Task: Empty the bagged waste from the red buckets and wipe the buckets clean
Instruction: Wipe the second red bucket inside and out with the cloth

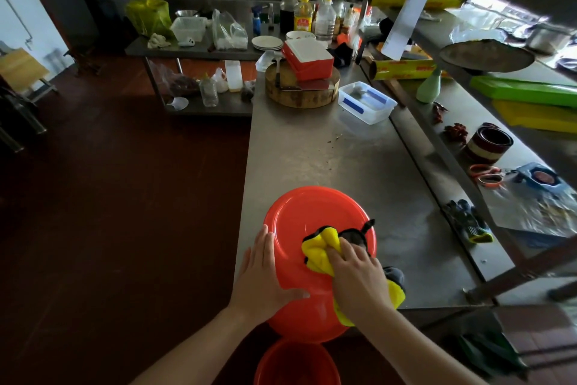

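Note:
A red bucket (pixel 309 213) lies upside down at the near corner of the steel table (pixel 349 159), its flat bottom facing up. My left hand (pixel 265 272) presses flat against the bucket's left side, fingers straight and thumb spread. My right hand (pixel 356 275) grips a yellow and grey cloth (pixel 318 248) and holds it on the bucket's bottom. Part of the cloth hangs behind my right wrist. A second red bucket (pixel 296 362) stands upright on the floor right below, its inside dark.
On the table further back stand a round wooden chopping block (pixel 303 94) with a red box (pixel 309 60), and a clear plastic tub (pixel 367 102). Gloves (pixel 468 222), scissors (pixel 485 175) and a tin (pixel 488 144) lie on the right shelf. Dark red floor spreads to the left.

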The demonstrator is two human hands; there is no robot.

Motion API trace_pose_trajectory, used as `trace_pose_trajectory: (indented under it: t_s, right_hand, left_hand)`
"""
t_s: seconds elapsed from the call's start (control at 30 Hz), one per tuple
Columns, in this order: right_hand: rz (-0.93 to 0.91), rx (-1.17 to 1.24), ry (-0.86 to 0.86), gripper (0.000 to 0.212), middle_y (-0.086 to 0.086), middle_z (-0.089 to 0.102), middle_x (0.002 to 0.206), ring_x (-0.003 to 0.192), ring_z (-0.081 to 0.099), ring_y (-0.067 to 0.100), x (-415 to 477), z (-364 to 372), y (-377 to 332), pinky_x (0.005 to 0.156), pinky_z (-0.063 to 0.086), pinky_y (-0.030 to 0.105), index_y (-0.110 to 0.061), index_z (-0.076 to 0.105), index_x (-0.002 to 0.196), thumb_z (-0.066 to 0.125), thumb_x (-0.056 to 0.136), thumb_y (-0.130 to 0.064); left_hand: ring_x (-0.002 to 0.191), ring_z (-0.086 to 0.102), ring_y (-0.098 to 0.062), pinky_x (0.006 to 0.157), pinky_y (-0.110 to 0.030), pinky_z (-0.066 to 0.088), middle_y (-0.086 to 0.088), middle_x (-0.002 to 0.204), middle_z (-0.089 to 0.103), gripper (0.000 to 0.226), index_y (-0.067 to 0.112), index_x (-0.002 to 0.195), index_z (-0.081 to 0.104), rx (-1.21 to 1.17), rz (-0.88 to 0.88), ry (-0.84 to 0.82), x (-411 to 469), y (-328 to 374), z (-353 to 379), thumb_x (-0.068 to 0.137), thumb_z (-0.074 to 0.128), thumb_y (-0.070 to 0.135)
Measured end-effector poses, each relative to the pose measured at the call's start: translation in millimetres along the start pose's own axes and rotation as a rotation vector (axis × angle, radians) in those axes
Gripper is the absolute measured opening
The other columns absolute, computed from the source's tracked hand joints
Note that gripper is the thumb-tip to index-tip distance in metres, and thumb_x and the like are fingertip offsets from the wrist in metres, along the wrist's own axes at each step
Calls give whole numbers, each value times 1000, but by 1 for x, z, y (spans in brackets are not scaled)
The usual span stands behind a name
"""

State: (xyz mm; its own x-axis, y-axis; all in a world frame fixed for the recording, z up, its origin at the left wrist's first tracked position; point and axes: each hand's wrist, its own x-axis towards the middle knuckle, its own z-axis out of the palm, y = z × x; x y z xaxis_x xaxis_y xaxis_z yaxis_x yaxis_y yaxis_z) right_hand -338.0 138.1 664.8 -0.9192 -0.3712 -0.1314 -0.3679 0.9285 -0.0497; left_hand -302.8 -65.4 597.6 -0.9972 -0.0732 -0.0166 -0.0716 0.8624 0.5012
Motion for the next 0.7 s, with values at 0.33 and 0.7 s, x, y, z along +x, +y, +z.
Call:
trace_pose_trajectory:
  t_s: [0.33, 0.7]
  right_hand:
    - [-137, 56, -52, 62, -5, 24, 160, 141, 30, 23, 18, -2, -39, 107, 38, 41, -34, 33, 152, 57, 95, -29]
    - [1, -25, 12, 54, 6, 28, 156, 135, 34, 33, 111, -17, -64, 102, 40, 49, -25, 40, 149, 52, 98, -16]
  left_hand:
    - [152, -17, -6, 126, -43, 12, 4, 168, -16, 144, 16, 161, -7, -22, 2, 31, 2, -3, 6, 58, 42, 105]
    - [150, -26, -8, 127, -43, 1, 4, 165, -26, 145, 24, 154, -28, 3, 11, 3, 5, -5, 5, 57, 45, 103]
